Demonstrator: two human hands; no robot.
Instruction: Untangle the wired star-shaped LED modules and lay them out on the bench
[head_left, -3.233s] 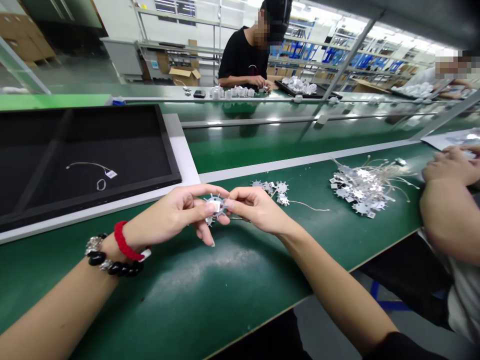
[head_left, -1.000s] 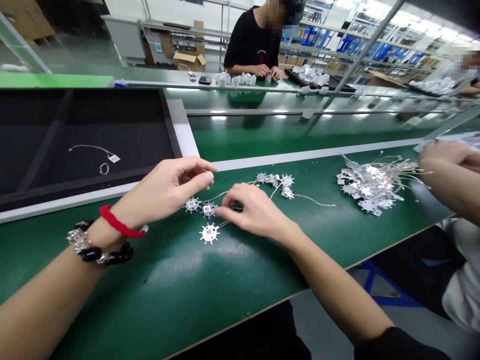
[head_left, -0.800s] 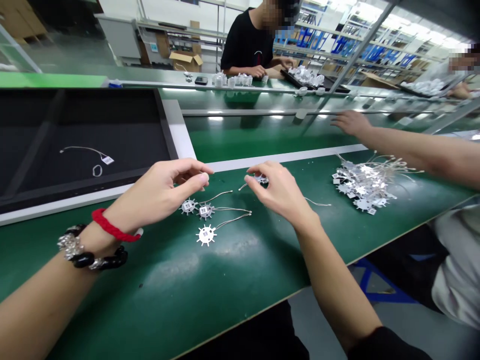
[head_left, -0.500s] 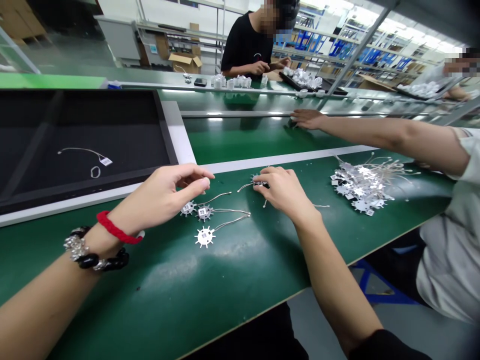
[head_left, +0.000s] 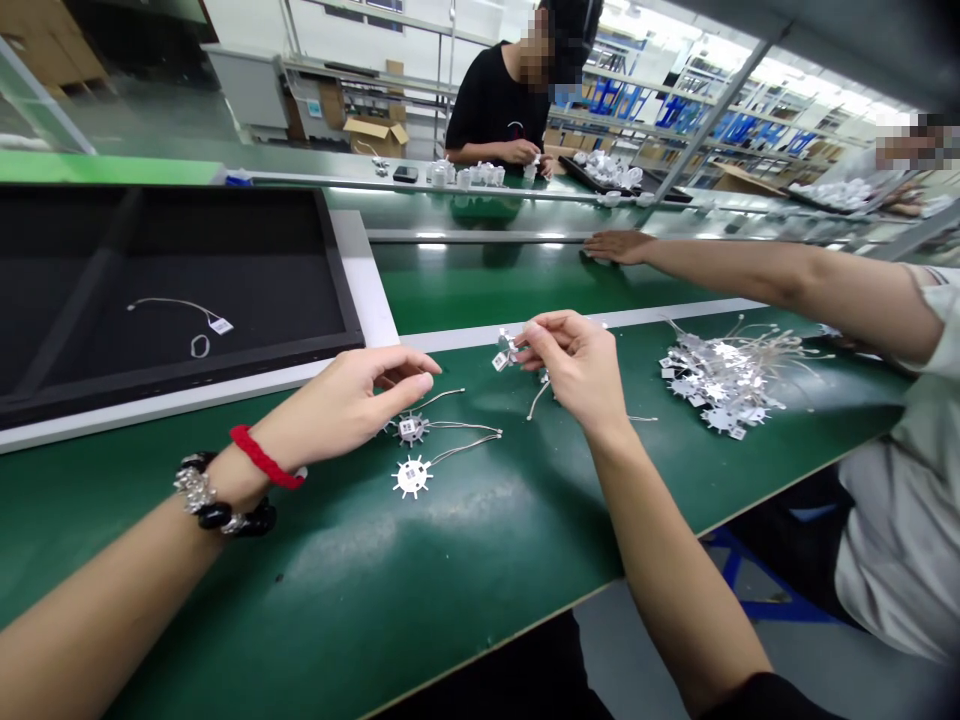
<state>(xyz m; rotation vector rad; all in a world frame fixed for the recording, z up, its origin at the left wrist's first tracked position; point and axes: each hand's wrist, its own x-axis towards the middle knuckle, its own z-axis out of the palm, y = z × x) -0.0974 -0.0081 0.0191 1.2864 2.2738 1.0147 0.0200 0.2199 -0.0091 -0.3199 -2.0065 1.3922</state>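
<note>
My right hand (head_left: 579, 365) pinches a small white spoked circuit board (head_left: 501, 352) with a square label, raised just over the green table. A thin wire with a small plug hangs beneath that hand; which board it belongs to is partly hidden. My left hand (head_left: 358, 398), with red and beaded bracelets on the wrist, hovers empty with loosely curved fingers. Below its fingertips lie a greyish spoked board (head_left: 412, 430) and a brighter white spoked board (head_left: 412, 478), their wires stretched to the right. Another board there is mostly covered by the left hand.
A heap of spoked boards with wires (head_left: 716, 375) lies to the right. At left stands a black tray (head_left: 277, 260) holding a labelled wire and a small loop. A co-worker's arm (head_left: 787, 275) reaches in from the right; another person (head_left: 499, 105) works across the line.
My right hand has lifted a spoked board off the table and turned it up. My left hand has shifted slightly right and down, covering more of the boards there.
</note>
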